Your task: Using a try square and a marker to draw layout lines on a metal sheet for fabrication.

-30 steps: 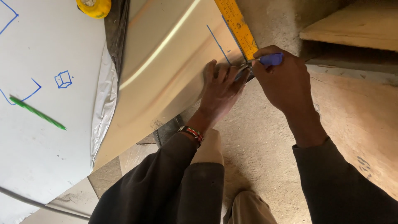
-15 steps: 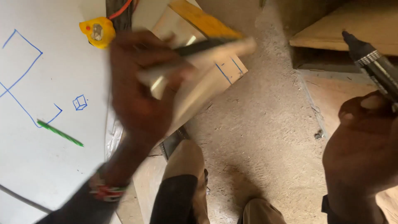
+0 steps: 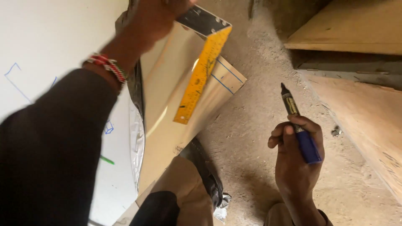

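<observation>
Two blue lines already cross the pale glossy board (image 3: 184,104) near its far corner, and the yellow square (image 3: 200,71) hangs tilted above them by its dark stock. It could swing down and scuff the finish, or the uncapped marker (image 3: 299,125), tip up, could stray and smear ink. The left hand (image 3: 157,14) is closed around the stock at the top edge, though its fingers are partly out of view. The right hand (image 3: 295,159), over the gritty floor (image 3: 251,138), is curled shut on the marker's blue barrel.
</observation>
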